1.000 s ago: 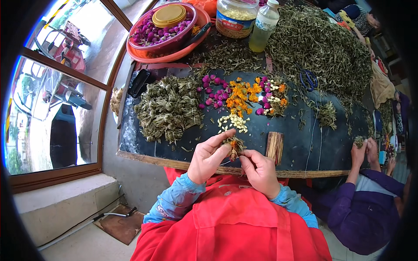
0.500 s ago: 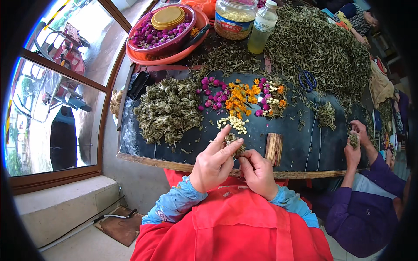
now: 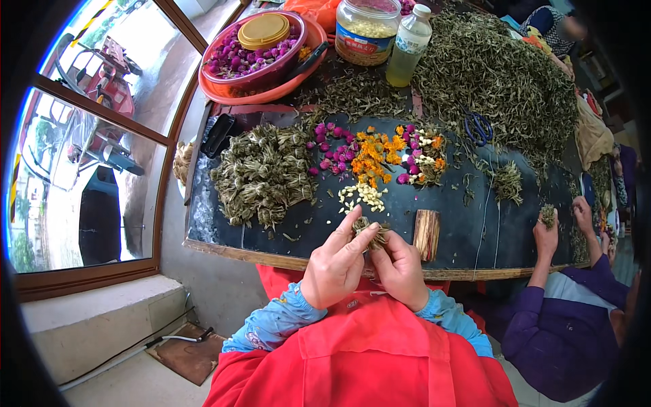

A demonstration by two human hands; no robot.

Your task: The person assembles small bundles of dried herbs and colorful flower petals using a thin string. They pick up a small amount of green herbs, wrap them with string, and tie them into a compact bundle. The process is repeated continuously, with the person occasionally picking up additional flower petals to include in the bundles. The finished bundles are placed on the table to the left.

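Note:
A small bundle of dried leaves [image 3: 373, 237] is held just above the table's near edge. My left hand [image 3: 333, 270] is closed around its left side, with thumb and forefinger pointing up along it. My right hand [image 3: 401, 273] is closed too, pinching the bundle's right side; its fingertips are partly hidden. Beyond the hands lie pale petals [image 3: 365, 195], orange dried flowers [image 3: 373, 152] and purple globe flowers [image 3: 332, 152]. At the right of these is a small pile of mixed flowers [image 3: 424, 157]. Many tied leaf bundles [image 3: 264, 173] are heaped at the left.
A wooden block [image 3: 426, 234] stands right of my hands. Blue-handled scissors [image 3: 479, 127] lie by a large heap of dried leaves [image 3: 498, 74]. Behind are a flower basin [image 3: 237, 78], a plastic jar [image 3: 366, 41] and a bottle [image 3: 409, 51]. A co-worker [image 3: 563, 332] sits at the right.
The bundle has turned in my fingers and more of it shows; my right hand has shifted up against it. The co-worker's hands have moved apart.

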